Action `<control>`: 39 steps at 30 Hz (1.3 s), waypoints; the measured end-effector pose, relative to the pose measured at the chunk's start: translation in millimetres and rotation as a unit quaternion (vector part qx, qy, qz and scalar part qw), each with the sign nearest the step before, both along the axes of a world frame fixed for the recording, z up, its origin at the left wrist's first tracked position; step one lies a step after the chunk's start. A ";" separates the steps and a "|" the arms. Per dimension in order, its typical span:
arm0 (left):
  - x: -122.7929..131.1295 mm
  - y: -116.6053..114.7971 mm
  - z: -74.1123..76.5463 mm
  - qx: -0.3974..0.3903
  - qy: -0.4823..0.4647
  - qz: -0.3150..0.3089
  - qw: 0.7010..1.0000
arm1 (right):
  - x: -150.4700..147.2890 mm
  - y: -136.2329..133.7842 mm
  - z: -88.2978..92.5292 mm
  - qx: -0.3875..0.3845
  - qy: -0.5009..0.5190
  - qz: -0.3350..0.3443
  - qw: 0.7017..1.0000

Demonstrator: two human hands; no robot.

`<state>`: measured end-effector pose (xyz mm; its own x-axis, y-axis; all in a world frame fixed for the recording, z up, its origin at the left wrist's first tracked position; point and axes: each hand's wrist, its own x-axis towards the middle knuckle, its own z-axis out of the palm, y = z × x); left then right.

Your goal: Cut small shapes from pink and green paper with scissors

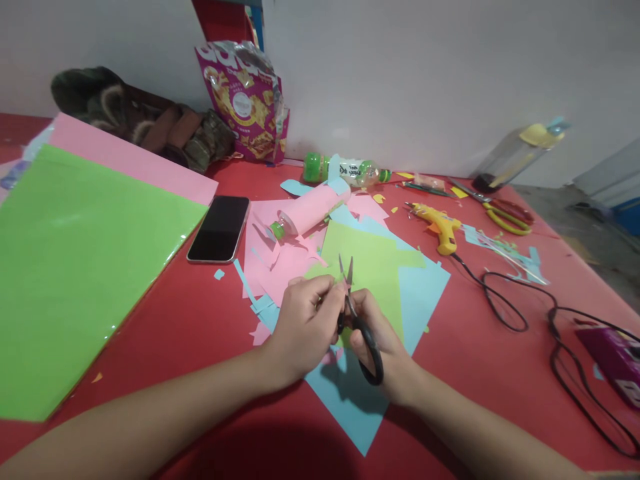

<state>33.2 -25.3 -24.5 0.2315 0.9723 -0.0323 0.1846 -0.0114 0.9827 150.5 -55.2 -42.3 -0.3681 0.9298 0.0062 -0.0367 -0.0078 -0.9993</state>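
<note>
My right hand [383, 340] is closed on black-handled scissors [369, 347], whose slightly parted blades point away from me. Close beside the blades, my left hand [307, 323] pinches a tiny pink scrap, mostly hidden by the fingers. Both hands are above a light green sheet [370, 260] and a blue sheet [425, 293]. Beyond my left hand, a bottle wrapped in pink paper [315, 208] lies on its side, its green cap toward the left. Pink paper [287, 267] with cut edges is spread under and beside it.
On the red table [165, 327] are a phone [220, 229], large green sheets [90, 267], a snack bag [245, 100], a green bottle [345, 170], a yellow glue gun [440, 223] with a trailing black cord, larger scissors [505, 212] and a clear bottle [517, 157].
</note>
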 end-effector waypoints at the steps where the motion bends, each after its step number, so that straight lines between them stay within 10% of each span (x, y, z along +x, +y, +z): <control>1: 0.1 -0.1 0.1 0.004 0.002 0.001 1.000 | -0.1 0.1 -0.1 0.000 -0.001 -0.003 1.000; 39: -1.7 -2.9 -0.4 -0.006 -0.013 -0.004 1.000 | 0.2 -0.8 -1.5 -0.014 0.022 0.012 1.000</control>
<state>31.5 -28.2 -25.0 0.2409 0.9698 -0.0388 0.1593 -0.0001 0.9872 150.7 -56.0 -43.8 -0.3904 0.9207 -0.0030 -0.0791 -0.0368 -0.9962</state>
